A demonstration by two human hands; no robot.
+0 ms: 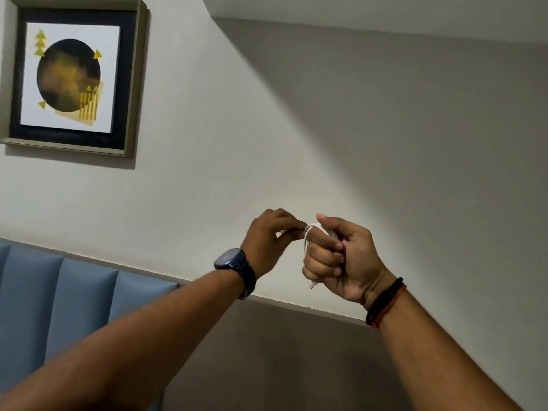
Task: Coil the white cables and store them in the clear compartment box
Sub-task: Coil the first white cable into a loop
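Note:
Both arms are raised in front of a wall. My right hand (341, 259) is curled into a fist round a coiled white cable (308, 235), whose loops show above the fingers and whose connector end (312, 284) pokes out below. My left hand (271, 235), with a dark watch on the wrist, pinches a strand of the same cable just left of the right fist. The clear compartment box is not in view.
A framed picture (74, 75) hangs on the wall at upper left. A blue padded panel (59, 292) runs along the lower left, under a grey ledge (296, 305) that crosses the wall behind my wrists.

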